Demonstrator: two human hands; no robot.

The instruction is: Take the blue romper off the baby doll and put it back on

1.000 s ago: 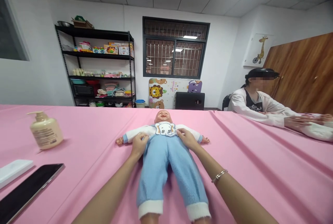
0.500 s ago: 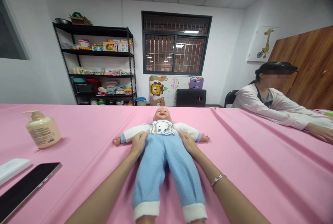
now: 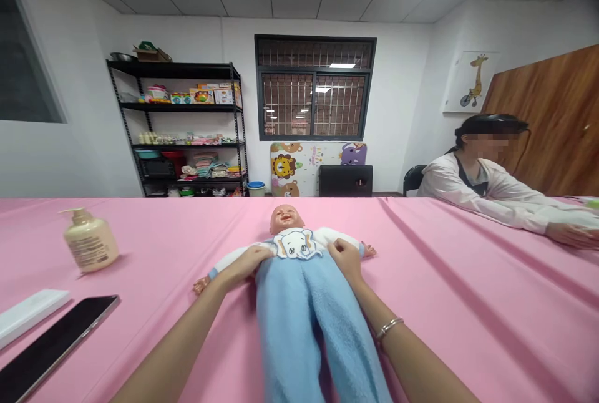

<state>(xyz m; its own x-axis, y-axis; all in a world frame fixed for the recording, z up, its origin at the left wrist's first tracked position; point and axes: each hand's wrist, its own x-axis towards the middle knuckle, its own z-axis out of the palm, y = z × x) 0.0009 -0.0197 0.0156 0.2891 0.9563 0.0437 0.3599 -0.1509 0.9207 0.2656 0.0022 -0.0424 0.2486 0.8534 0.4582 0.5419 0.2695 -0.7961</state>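
A baby doll [image 3: 286, 220] lies face up on the pink tablecloth, head away from me and arms spread. It wears a white top with an elephant face [image 3: 297, 244] on the chest and fleecy light-blue trousers [image 3: 292, 303]. At the left of its waist, my left hand [image 3: 250, 262] is closed on the trousers' upper edge. My right hand [image 3: 345, 257] is curled into a grip on the same edge at the right, by the doll's sleeve. The ends of the trouser legs run out of the bottom of the view.
To the left stand a beige pump bottle [image 3: 91, 242], a black phone [image 3: 58, 344] and a white flat case [image 3: 30, 314] on the pink tablecloth [image 3: 468, 303]. Across at the right sits a person [image 3: 472, 184], arms on the table. A black shelf [image 3: 175, 106] stands behind.
My hands, which lay along the doll's sides, are now curled tighter at the waist. The trousers look pulled and shifted, the doll's body leans, and the leg cuffs have left the view.
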